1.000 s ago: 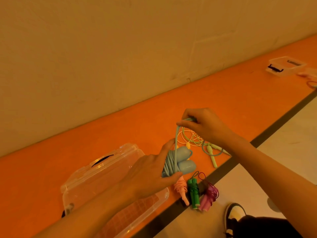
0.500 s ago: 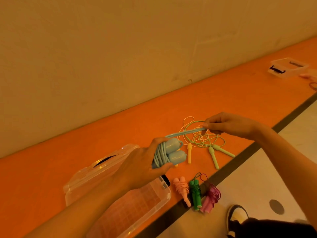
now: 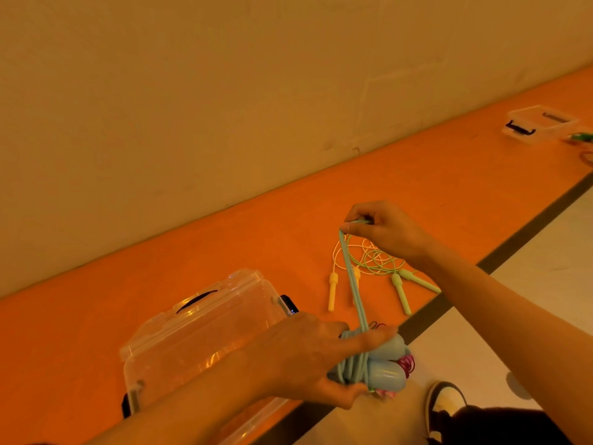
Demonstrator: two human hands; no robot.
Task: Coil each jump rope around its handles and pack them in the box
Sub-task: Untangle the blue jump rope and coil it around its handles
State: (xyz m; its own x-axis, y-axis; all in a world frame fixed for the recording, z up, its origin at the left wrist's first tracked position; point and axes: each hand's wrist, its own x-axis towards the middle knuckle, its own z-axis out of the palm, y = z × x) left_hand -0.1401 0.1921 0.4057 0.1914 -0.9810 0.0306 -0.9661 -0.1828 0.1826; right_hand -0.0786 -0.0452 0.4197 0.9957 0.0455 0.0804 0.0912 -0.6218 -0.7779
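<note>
My left hand [image 3: 308, 358] grips the two light blue handles [image 3: 386, 370] of a jump rope, with several turns of blue cord wound around them. From the bundle the blue cord [image 3: 353, 284] runs taut up to my right hand [image 3: 382, 231], which pinches its loose end above the orange surface. A clear plastic box [image 3: 192, 335] with black latches lies open at my left. Uncoiled yellow rope [image 3: 333, 287] and light green rope [image 3: 401, 284] lie loose beyond the blue bundle. A coiled purple rope [image 3: 409, 364] peeks out behind the blue handles.
The orange bench [image 3: 288, 220] runs along a beige wall, edged by a dark strip [image 3: 526, 226] and pale floor on the right. A second clear box [image 3: 539, 123] sits far right. My shoe [image 3: 442, 403] is on the floor below.
My left hand has dropped lower and rightward with the blue bundle, covering the coiled ropes. My right hand has swung back left and up, pulling the cord steeply upward.
</note>
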